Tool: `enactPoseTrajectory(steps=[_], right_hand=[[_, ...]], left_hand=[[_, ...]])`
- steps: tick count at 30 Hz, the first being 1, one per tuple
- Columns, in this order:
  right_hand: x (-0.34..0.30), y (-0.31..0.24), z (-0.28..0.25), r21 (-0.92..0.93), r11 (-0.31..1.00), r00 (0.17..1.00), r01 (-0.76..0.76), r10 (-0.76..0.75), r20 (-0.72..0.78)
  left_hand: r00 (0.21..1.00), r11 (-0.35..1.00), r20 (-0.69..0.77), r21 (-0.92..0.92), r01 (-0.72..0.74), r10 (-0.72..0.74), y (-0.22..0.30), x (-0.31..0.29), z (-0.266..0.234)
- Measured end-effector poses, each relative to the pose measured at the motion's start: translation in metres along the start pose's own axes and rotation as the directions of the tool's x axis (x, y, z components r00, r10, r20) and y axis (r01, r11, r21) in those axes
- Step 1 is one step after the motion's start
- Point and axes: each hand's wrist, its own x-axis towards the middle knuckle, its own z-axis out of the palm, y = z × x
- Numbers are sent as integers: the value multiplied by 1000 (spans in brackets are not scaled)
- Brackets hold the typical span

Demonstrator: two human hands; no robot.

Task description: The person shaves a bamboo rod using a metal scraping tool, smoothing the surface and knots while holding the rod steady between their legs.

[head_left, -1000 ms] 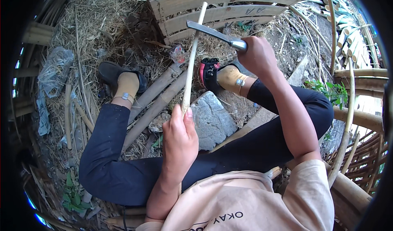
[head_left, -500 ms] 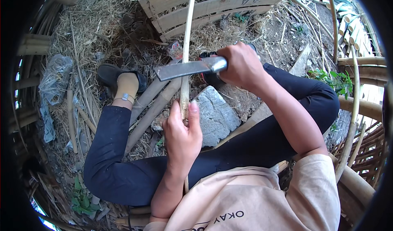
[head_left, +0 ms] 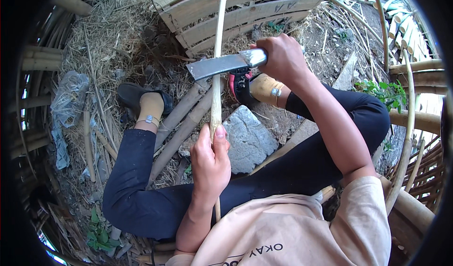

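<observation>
My left hand (head_left: 211,160) is closed around a pale, peeled wooden stick (head_left: 216,101), its thumb lying along the wood. The stick points away from me, and its lower end runs back along my left forearm. In my right hand (head_left: 284,58) is the handle of a broad, square-ended machete (head_left: 212,67). The blade lies crosswise over the stick, well beyond my left hand. Whether its edge bites into the wood cannot be seen.
A grey stone (head_left: 249,141) sits on the ground between my legs, beside bamboo poles (head_left: 181,127). A slatted wooden crate (head_left: 245,11) stands ahead. Cut bamboo (head_left: 403,30) is piled at the far right. At left lies a crumpled plastic bag (head_left: 70,98) on straw.
My right hand and the machete have moved away from me, toward the stick's far end. My left hand keeps its grip. More of my right foot now shows.
</observation>
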Motion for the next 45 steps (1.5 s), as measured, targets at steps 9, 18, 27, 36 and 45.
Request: enactPoseTrajectory(steps=[9, 18, 27, 36, 45], right_hand=[[18, 53, -41, -212, 888, 912, -409, 389, -129], [0, -6, -32, 118, 985, 989, -126, 115, 97], [-3, -4, -25, 22, 988, 984, -152, 149, 94], [7, 68, -35, -182, 883, 898, -432, 441, 9], [7, 45, -46, -217, 924, 949, -315, 302, -92]], left_hand=[[1000, 995, 25, -95, 12, -10, 3, -10, -8], [994, 960, 95, -271, 75, -51, 9, 2, -8], [999, 987, -4, 156, -47, 49, 14, -18, 8], [971, 984, 185, 60, -167, 153, 21, -43, 25], [987, 979, 162, -205, 19, 15, 16, -20, -3]])
